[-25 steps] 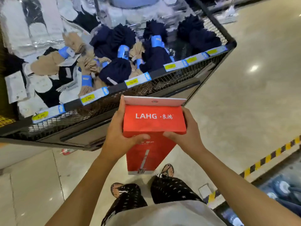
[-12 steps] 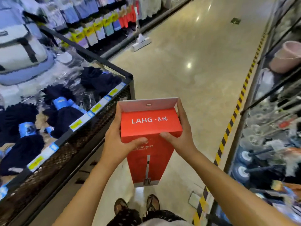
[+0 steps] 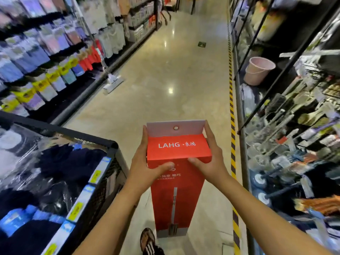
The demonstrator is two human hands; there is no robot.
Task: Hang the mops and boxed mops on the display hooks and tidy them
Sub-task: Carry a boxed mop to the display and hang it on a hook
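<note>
Both hands are wrapped round the top of the red LAHG mop box (image 3: 177,190). My left hand (image 3: 145,162) and right hand (image 3: 212,161) each clamp a side, thumbs pressed across the front, fingers up along the edges of the white hang tab (image 3: 189,128). The box hangs upright in front of me over the aisle floor (image 3: 165,80), resting on nothing. My tip: keep fingers off the tab hole and square it to a hook on the right-hand rack (image 3: 240,111) before sliding it on.

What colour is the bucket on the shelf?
Pale pink; the bucket shows best in the head view.
</note>
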